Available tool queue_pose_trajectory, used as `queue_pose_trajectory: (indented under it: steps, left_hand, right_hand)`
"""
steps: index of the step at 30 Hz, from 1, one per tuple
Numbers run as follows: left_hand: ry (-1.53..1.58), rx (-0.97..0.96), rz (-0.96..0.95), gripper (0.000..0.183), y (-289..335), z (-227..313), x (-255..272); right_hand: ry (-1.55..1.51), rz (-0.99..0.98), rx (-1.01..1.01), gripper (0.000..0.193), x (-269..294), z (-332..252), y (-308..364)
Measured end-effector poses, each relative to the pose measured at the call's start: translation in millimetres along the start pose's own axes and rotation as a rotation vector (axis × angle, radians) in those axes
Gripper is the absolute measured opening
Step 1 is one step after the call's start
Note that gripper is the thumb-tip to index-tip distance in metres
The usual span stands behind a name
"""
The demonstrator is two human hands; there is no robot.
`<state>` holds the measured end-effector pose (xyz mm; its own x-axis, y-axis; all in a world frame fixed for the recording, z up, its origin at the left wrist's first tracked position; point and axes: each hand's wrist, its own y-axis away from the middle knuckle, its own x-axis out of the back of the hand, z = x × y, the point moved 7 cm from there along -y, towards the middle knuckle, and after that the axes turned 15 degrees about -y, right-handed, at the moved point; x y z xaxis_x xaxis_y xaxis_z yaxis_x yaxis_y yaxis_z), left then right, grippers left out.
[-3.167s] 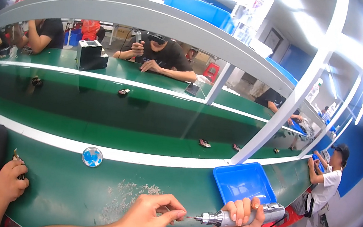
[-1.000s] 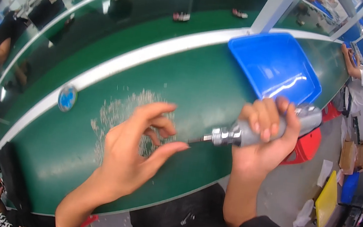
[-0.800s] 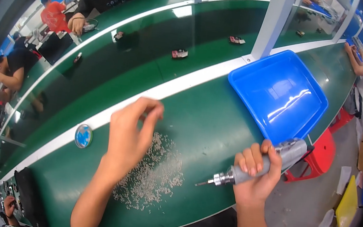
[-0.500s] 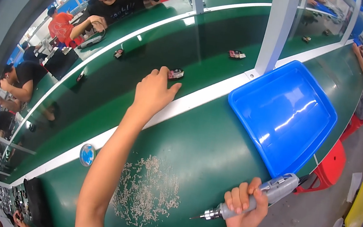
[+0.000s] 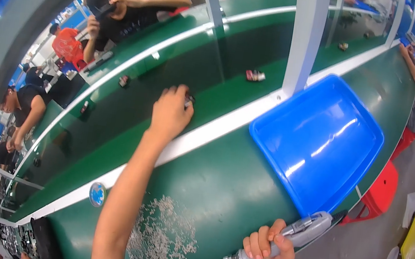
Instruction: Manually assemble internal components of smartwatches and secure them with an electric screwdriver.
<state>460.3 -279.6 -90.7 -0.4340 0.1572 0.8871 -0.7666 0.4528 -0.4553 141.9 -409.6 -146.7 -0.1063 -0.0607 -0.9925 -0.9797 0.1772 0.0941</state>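
Over the dark green belt, my left hand (image 5: 171, 113) has its fingers closed round a small dark and silvery part (image 5: 189, 101), mostly hidden by the fingers. My right hand (image 5: 270, 255) grips a grey electric screwdriver (image 5: 306, 232) near the table's front edge, its bit pointing left. Between my forearms a loose heap of small silvery screws (image 5: 163, 234) is spread on the green table (image 5: 221, 184). Another small red, black and white assembly (image 5: 255, 76) lies further along the belt.
A blue tray (image 5: 317, 139) stands at the right, beside a grey upright post (image 5: 304, 42). A white rail (image 5: 223, 129) separates table and belt. A small round blue-patterned container (image 5: 97, 194) sits by the rail. Co-workers sit across the belt and far right; a red stool (image 5: 381, 191) stands right.
My left hand has closed on the small part it was reaching beside. Other parts on the belt have shifted left in view. The right hand still holds the screwdriver, slightly lower.
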Motion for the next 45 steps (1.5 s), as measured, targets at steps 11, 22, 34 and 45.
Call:
queue_pose_trajectory:
  steps: [11,22,34,45]
  left_hand:
    - [0.423,-0.356,-0.100,0.036,121.5,96.7,95.4]
    - [0.426,-0.546,-0.184,0.039,245.3,145.4,136.3]
    - [0.246,-0.518,-0.131,0.019,252.6,168.4,132.2]
    - [0.242,-0.698,0.077,0.016,260.7,169.9,139.6]
  right_hand:
    - [-0.060,0.079,0.011,0.012,-9.4,-0.6,16.3]
    - [0.022,0.102,-0.022,0.014,-10.5,-1.2,47.1]
    - [0.121,0.169,-0.067,0.014,-6.6,12.8,73.0]
    - [0.213,0.378,-0.122,0.021,26.5,21.0,91.5]
